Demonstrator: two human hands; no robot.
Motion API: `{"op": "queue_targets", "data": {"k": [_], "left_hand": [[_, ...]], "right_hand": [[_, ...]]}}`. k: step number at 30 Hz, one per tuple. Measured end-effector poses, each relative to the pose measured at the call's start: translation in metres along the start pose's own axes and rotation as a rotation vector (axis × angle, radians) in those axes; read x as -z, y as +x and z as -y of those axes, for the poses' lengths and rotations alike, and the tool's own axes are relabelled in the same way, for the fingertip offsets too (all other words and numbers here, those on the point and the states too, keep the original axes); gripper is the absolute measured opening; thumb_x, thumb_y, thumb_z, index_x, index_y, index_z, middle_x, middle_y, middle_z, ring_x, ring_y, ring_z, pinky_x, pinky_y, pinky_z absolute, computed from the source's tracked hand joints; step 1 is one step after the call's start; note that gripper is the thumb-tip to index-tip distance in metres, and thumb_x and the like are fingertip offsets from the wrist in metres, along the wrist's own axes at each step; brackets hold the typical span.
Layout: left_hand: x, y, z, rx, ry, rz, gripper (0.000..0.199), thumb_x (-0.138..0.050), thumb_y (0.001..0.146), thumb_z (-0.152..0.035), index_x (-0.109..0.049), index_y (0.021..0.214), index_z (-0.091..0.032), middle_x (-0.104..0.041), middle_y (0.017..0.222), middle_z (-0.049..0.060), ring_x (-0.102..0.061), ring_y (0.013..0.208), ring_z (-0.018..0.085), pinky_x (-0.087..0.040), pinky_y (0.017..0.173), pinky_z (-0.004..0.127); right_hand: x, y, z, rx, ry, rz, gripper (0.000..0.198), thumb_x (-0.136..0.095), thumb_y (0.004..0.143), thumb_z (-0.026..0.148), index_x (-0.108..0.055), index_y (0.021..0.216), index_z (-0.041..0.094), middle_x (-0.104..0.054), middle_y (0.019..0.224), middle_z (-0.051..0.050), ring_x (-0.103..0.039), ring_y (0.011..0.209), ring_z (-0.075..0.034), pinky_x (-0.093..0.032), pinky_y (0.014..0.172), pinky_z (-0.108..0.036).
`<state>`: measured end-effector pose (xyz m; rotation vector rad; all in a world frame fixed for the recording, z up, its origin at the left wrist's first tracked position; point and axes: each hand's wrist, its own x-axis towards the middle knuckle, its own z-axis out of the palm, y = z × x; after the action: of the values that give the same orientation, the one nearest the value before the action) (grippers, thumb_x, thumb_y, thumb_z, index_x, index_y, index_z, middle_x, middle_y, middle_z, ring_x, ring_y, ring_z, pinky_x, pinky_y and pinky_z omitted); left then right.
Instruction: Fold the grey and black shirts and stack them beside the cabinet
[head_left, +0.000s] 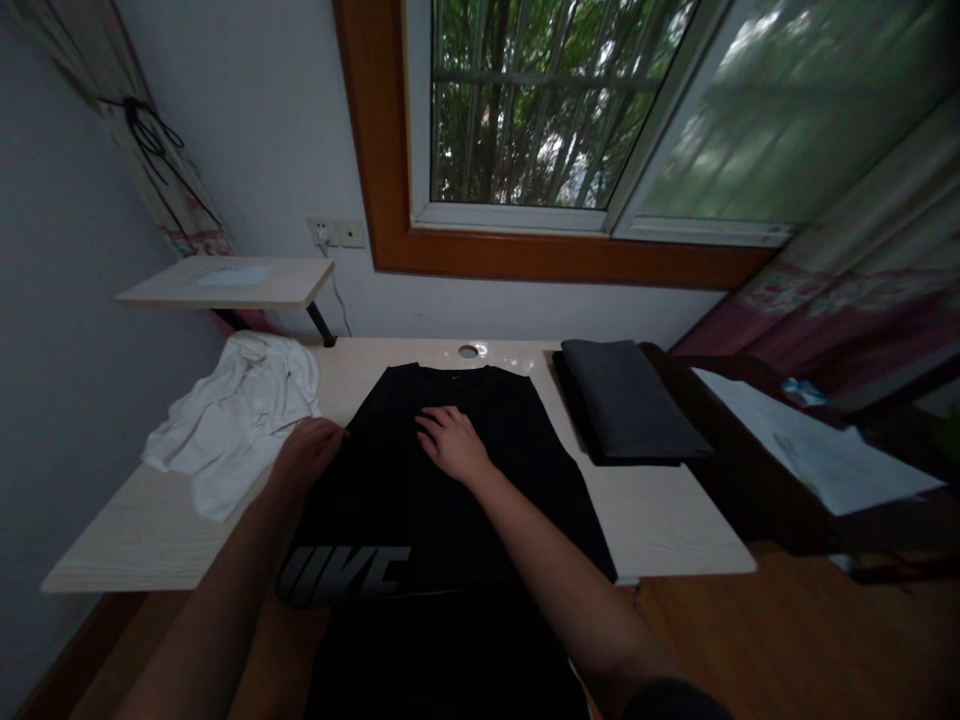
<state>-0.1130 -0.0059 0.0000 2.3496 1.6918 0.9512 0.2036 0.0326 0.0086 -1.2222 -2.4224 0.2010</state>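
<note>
A black T-shirt lies spread on the table, its neckline toward the wall. Big grey letters, partly cut off on the left, show near its lower left, and the lower part reaches over the table's front edge. My right hand rests flat on the upper middle of the cloth with fingers apart. At the shirt's left edge, my left hand has its fingers bent together on the fabric; the fingertips are partly hidden. Just left of that hand is a crumpled white cloth.
On the pale wooden table, a folded dark grey garment lies at the right over a black one. A small raised shelf stands at the back left. To the right, white paper lies on a dark surface. A window is behind.
</note>
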Motion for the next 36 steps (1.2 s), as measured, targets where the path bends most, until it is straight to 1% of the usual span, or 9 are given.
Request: {"op": "queue_targets", "data": {"k": [3,6,11,14,18,23,27,32,36], "left_hand": [[-0.009,0.025,0.000,0.006,0.083,-0.005,0.028,-0.048,0.098,-0.035,-0.073,0.101,-0.022,-0.073,0.099,0.007,-0.065,0.095,0.023,-0.047,0.095,0.041],[-0.020,0.054,-0.002,0.043,0.191,0.030,0.026,-0.052,0.094,-0.031,-0.073,0.105,-0.021,-0.072,0.103,0.009,-0.063,0.100,0.026,-0.046,0.097,0.043],[-0.041,0.095,-0.003,0.149,0.339,0.076,0.021,-0.059,0.091,-0.032,-0.074,0.102,-0.022,-0.069,0.105,0.011,-0.060,0.102,0.029,-0.048,0.091,0.042],[-0.051,0.110,-0.004,0.148,0.404,0.098,0.019,-0.062,0.091,-0.034,-0.073,0.099,-0.022,-0.068,0.103,0.011,-0.060,0.100,0.030,-0.050,0.085,0.041],[-0.058,0.120,-0.008,0.102,0.485,0.104,0.021,-0.059,0.092,-0.036,-0.073,0.097,-0.020,-0.067,0.101,0.013,-0.059,0.099,0.030,-0.051,0.080,0.041],[-0.060,0.125,-0.014,0.078,0.576,0.117,0.020,-0.055,0.092,-0.028,-0.072,0.095,-0.019,-0.067,0.101,0.015,-0.059,0.100,0.031,-0.051,0.077,0.040],[-0.059,0.127,-0.012,0.137,0.532,0.081,0.021,-0.053,0.090,-0.026,-0.073,0.094,-0.019,-0.067,0.101,0.015,-0.060,0.097,0.030,-0.050,0.078,0.040],[-0.056,0.128,0.001,0.245,0.450,0.008,0.021,-0.052,0.089,-0.025,-0.072,0.093,-0.019,-0.066,0.096,0.014,-0.060,0.094,0.030,-0.050,0.081,0.042],[-0.057,0.125,0.004,0.210,0.419,-0.056,0.023,-0.051,0.089,-0.023,-0.071,0.100,-0.019,-0.065,0.104,0.015,-0.057,0.103,0.033,-0.049,0.089,0.046]], "right_hand": [[0.001,0.000,0.000,-0.003,0.004,-0.002,0.038,-0.054,0.102,0.036,-0.064,0.137,0.026,-0.059,0.144,-0.008,-0.048,0.130,-0.027,-0.043,0.105,-0.045],[0.000,0.000,-0.001,0.000,0.009,-0.016,0.037,-0.053,0.102,0.036,-0.064,0.136,0.025,-0.060,0.143,-0.007,-0.048,0.129,-0.027,-0.043,0.105,-0.044],[-0.001,0.001,-0.003,-0.011,0.015,-0.003,0.037,-0.053,0.102,0.036,-0.064,0.136,0.026,-0.060,0.143,-0.007,-0.048,0.128,-0.026,-0.043,0.105,-0.045],[0.000,0.001,-0.002,-0.005,0.025,-0.004,0.037,-0.052,0.103,0.037,-0.064,0.135,0.025,-0.060,0.142,-0.007,-0.048,0.128,-0.026,-0.043,0.105,-0.044],[0.000,0.001,-0.003,-0.006,0.029,-0.007,0.037,-0.054,0.102,0.037,-0.064,0.135,0.026,-0.061,0.141,-0.007,-0.048,0.128,-0.025,-0.043,0.105,-0.043],[0.001,0.001,-0.002,-0.016,0.031,0.013,0.038,-0.054,0.102,0.037,-0.062,0.138,0.027,-0.060,0.141,-0.008,-0.048,0.128,-0.025,-0.042,0.106,-0.044],[0.002,0.001,-0.002,-0.015,0.039,0.013,0.040,-0.054,0.102,0.037,-0.060,0.140,0.028,-0.060,0.142,-0.007,-0.048,0.128,-0.025,-0.042,0.106,-0.044],[0.002,0.000,-0.002,0.011,0.041,0.015,0.042,-0.055,0.102,0.039,-0.058,0.142,0.030,-0.058,0.145,-0.006,-0.047,0.128,-0.026,-0.042,0.105,-0.044],[0.004,-0.001,-0.002,0.045,0.031,0.027,0.041,-0.055,0.102,0.040,-0.059,0.142,0.032,-0.053,0.150,-0.005,-0.046,0.130,-0.026,-0.041,0.106,-0.044]]}}
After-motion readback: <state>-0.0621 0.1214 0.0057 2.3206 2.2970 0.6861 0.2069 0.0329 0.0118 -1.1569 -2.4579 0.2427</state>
